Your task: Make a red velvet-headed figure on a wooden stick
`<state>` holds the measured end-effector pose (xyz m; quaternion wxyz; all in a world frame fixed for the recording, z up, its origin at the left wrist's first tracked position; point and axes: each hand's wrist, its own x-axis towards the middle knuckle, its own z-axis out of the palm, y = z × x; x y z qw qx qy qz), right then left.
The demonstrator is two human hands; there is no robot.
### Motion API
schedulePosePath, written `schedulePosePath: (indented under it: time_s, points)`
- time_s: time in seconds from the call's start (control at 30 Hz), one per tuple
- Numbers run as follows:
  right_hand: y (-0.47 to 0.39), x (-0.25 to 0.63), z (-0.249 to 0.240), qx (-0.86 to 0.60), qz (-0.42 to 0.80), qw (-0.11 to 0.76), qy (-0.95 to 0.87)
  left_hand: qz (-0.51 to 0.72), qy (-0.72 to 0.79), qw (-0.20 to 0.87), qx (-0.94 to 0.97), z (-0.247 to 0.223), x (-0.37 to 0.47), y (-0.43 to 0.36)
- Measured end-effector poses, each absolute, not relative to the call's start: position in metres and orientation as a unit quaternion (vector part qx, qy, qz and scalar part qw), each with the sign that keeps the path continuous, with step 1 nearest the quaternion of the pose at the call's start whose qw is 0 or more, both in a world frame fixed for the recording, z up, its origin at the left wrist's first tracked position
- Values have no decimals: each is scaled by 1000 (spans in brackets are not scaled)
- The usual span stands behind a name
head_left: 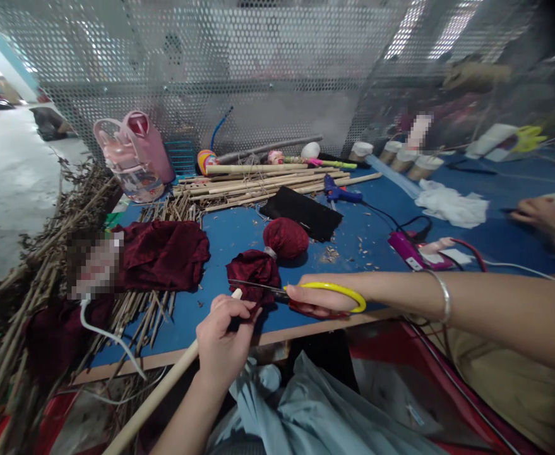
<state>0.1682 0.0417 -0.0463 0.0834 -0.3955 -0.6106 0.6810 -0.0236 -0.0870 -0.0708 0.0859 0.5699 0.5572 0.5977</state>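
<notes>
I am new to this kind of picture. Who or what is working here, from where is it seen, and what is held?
No robot: one camera on a person's head looks down at two bare hands. The left hand holds a long pale stick; the right hand holds yellow-handled metal scissors, blades over dark-red cloth tied into a round ball. On the blue tabletop also lie thin pale sticks and a blue glue gun. Another person's hand shows at far right.

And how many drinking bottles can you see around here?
2, both toward the back left of the blue table: a clear-bodied bottle with a pink lid, and a taller solid pink bottle just behind it, to the right.
</notes>
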Motion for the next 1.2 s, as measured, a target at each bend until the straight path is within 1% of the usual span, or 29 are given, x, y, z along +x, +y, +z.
schedulePosePath:
  time_s: [0.1, 0.27, 0.43, 0.53, 0.63, 0.7, 0.8, 0.87, 0.9, 0.97, 1.03, 1.13, 1.2]
  points:
    - [43, 164, -43, -377, 679, 18, -629, 595, 553, 94, 576, -70, -25, -88]
    - [43, 148, -38, -368, 666, 5, -649, 589, 553, 79, 584, -69, -26, -87]
    - [43, 141, -29, -353, 657, -8, -666, 579, 550, 89, 595, -69, -32, -88]
    - [47, 147, -15, -302, 660, -43, -686, 544, 513, 124, 653, -66, -41, -89]
    - [50, 159, -5, -231, 671, -74, -701, 474, 489, 167, 713, -58, -48, -89]
    - [48, 167, -7, -214, 691, -35, -689, 407, 497, 186, 744, -49, -48, -88]
    - [40, 180, -28, -218, 730, 76, -644, 309, 500, 206, 782, -32, -43, -90]
    - [34, 189, -47, -233, 727, 127, -633, 289, 489, 212, 795, -25, -39, -92]
    - [31, 194, -56, -237, 718, 144, -638, 304, 488, 207, 791, -24, -37, -94]
    - [26, 202, -72, -234, 703, 178, -648, 375, 527, 164, 745, -30, -36, -95]
    - [22, 206, -83, -221, 704, 216, -639, 423, 617, 83, 658, -42, -38, -91]
    - [18, 204, -86, -208, 725, 263, -601, 374, 735, -4, 566, -55, -43, -79]
    - [16, 201, -78, -233, 730, 276, -581, 384, 748, -35, 540, -51, -42, -74]
